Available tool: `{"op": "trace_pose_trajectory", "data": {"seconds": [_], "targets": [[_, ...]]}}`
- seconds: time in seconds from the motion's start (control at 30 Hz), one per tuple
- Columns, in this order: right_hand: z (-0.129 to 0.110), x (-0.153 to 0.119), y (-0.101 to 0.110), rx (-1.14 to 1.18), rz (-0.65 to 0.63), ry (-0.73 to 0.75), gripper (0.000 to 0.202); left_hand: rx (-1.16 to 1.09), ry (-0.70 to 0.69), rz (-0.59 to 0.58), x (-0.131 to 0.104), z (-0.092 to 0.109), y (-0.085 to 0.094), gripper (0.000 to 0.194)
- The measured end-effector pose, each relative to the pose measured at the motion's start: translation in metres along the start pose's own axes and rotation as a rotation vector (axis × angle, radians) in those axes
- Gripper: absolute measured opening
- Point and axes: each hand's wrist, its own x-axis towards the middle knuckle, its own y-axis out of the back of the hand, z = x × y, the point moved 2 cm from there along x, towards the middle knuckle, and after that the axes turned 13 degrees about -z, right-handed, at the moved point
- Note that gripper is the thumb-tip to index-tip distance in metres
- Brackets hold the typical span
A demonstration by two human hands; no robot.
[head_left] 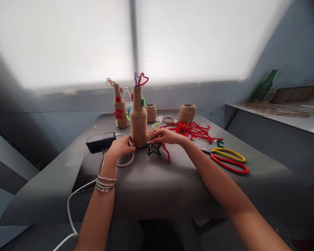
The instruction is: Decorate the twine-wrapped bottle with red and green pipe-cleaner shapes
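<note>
two bare hands work at the foot of a twine-wrapped bottle (138,127), which stands upright near the middle of the dark grey table (183,195). the left hand (120,145) is at the left side of its base, thumb and fingers curled towards it; i cannot tell whether they touch the bottle or pinch anything. the right hand (170,136) reaches in from the other side, its fingertips at the upper edge of a dark green star (154,152) of bent fuzzy wire, just beside the base; whether they pinch it or only rest on it, i cannot tell. a purple loop (136,79) and a red heart (143,79) rise from the bottle's mouth, and a green pompom (143,102) sits on its neck. behind and to the left stands a second wrapped bottle (122,120) bearing a red star (118,113), with a clear plastic bottle (126,94) between the two. farther right are a small wrapped jar (151,113), a wider wrapped jar (187,113), a heap of red fuzzy wires (191,129) and scissors (228,161) with one yellow and one red handle. near the left forearm, which wears bracelets (105,183), lie a black power bank (101,141), a phone (87,170) and a white cable (69,205). a green glass bottle (265,85) leans on the side shelf (310,121).
</note>
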Motion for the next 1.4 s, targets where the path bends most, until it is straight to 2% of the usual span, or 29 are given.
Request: {"op": "trace_pose_trajectory", "data": {"seconds": [0.1,0.43,0.67,1.03,1.13,1.23,1.4], "targets": [[0.003,0.001,-0.002,0.007,-0.026,-0.018,0.049,-0.108,0.007,0.012,-0.002,0.0,0.002,0.035],[-0.001,0.001,-0.008,-0.04,-0.047,-0.061,0.048,-0.069,-0.021,-0.025,0.001,-0.001,0.003,0.029],[-0.002,0.002,-0.009,-0.079,-0.068,-0.058,0.046,-0.197,-0.065,-0.056,0.0,-0.001,0.002,0.037],[-0.005,0.002,-0.01,-0.079,-0.083,-0.045,0.046,-0.304,-0.115,-0.154,0.01,-0.005,-0.004,0.033],[-0.005,0.002,-0.011,-0.082,-0.089,-0.044,0.045,-0.272,-0.072,-0.167,0.012,-0.007,-0.006,0.031],[-0.006,0.002,-0.012,-0.077,-0.1,-0.051,0.044,-0.143,0.035,-0.184,0.014,-0.008,-0.008,0.03],[-0.013,0.002,-0.01,-0.079,-0.048,-0.016,0.047,0.045,0.145,-0.189,0.018,-0.001,-0.011,0.041]]}}
